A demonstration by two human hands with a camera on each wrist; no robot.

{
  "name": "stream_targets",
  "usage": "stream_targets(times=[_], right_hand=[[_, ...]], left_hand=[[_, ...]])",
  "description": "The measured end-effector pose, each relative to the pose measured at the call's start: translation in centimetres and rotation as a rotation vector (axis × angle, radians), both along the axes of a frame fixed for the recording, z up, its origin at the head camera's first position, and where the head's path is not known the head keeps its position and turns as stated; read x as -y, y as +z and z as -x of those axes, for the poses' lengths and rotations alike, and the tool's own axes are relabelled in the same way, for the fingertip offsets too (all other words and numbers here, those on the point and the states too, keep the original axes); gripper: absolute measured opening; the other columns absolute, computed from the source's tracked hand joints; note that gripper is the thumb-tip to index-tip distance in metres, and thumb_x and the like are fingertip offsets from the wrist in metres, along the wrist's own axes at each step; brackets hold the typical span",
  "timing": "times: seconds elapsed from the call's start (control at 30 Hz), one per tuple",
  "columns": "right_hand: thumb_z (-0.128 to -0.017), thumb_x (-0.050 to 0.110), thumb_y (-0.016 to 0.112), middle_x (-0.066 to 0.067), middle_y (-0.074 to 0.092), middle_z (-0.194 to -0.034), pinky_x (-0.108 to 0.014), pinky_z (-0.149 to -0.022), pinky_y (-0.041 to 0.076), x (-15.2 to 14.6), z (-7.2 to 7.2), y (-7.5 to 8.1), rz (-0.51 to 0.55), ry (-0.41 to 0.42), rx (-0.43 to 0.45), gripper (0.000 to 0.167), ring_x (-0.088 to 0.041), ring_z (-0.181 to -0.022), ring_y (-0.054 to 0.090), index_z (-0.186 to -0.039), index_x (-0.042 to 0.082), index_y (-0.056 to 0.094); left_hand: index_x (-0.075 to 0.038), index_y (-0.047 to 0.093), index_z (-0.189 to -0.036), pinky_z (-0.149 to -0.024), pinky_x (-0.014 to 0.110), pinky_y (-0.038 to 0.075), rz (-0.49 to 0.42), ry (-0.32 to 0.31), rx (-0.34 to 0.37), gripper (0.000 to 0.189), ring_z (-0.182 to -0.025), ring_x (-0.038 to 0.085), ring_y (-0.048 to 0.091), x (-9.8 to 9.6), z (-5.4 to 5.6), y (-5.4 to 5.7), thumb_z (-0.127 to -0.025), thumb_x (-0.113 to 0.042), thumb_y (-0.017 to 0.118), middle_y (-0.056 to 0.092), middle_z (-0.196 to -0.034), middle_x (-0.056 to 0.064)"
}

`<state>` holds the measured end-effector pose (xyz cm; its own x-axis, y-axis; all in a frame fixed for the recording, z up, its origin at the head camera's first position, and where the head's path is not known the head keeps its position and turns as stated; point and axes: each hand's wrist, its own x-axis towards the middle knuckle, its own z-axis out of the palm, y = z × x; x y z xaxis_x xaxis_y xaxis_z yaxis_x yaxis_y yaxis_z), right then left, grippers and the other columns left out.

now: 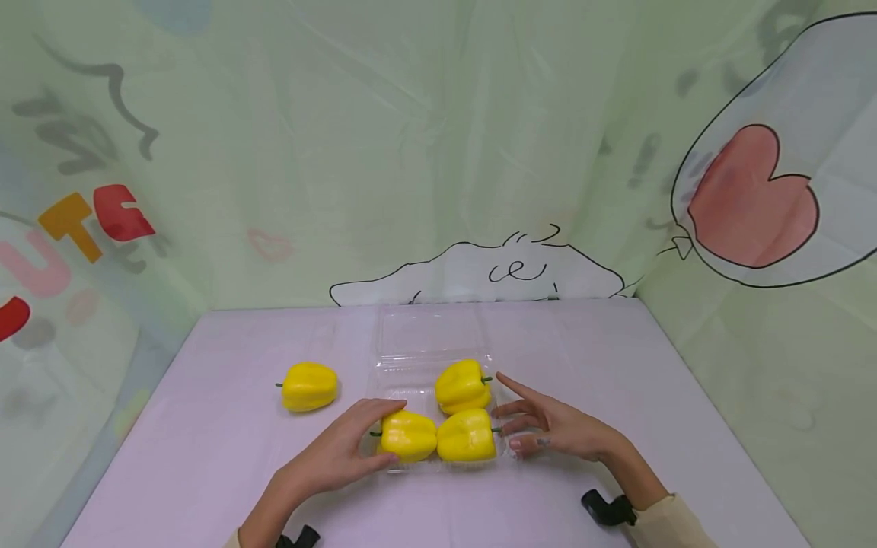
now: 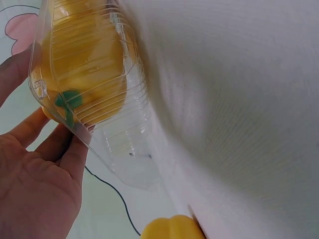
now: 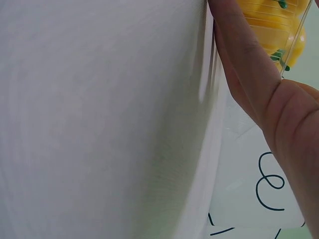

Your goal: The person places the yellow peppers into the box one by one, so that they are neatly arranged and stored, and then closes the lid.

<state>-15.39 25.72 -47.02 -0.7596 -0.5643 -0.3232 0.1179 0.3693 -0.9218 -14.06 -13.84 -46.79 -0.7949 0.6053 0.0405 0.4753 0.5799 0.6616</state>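
Note:
A clear plastic clamshell box (image 1: 418,392) lies with its lid folded back toward the wall. Inside are three yellow bell peppers: one at the back right (image 1: 462,387), one at the front right (image 1: 466,436) and one at the front left (image 1: 409,437). My left hand (image 1: 346,445) holds the front-left pepper between fingers and thumb. In the left wrist view, that pepper (image 2: 89,59) shows through the ribbed box wall, its green stem toward the palm. My right hand (image 1: 565,428) is at the box's right side, fingers loosely extended; whether they touch it is unclear.
Another yellow bell pepper (image 1: 309,387) lies on the table to the left of the box. The table (image 1: 603,358) has a pale cloth cover and meets printed curtains (image 1: 438,152) at the back and both sides.

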Motion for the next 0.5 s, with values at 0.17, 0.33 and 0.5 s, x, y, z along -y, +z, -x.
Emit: stream_targets(times=[0.17,0.33,0.5], right_hand=[[-0.098,0.018,0.076,-0.030,0.047,-0.159,-0.041,-0.097,0.064,-0.01,-0.03,0.01,-0.001,0.002,-0.001,0.107,-0.038,-0.133,0.063,-0.172,0.023,0.000],[-0.097,0.018,0.077,-0.029,0.048,-0.158,-0.042,-0.098,0.064,-0.03,-0.10,-0.13,-0.011,-0.006,-0.001,0.107,-0.037,-0.133,0.063,-0.172,0.024,0.001],[-0.097,0.019,0.077,-0.028,0.048,-0.158,-0.043,-0.098,0.064,-0.03,-0.08,-0.21,-0.013,-0.007,-0.005,0.107,-0.037,-0.133,0.063,-0.173,0.025,0.001]], left_hand=[[-0.022,0.050,-0.158,-0.122,0.055,0.044,-0.007,0.008,0.030,0.072,-0.148,0.022,0.050,0.04,-0.02,-0.01,-0.094,-0.038,0.080,0.055,-0.158,-0.006],[-0.025,0.049,-0.158,-0.121,0.055,0.045,-0.014,0.006,0.044,0.073,-0.148,0.021,0.049,0.12,-0.07,-0.03,-0.094,-0.041,0.079,0.054,-0.159,-0.008],[-0.030,0.048,-0.158,-0.122,0.053,0.045,-0.036,0.002,0.032,0.072,-0.149,0.018,0.048,0.24,-0.23,-0.22,-0.094,-0.043,0.078,0.052,-0.158,-0.013]])
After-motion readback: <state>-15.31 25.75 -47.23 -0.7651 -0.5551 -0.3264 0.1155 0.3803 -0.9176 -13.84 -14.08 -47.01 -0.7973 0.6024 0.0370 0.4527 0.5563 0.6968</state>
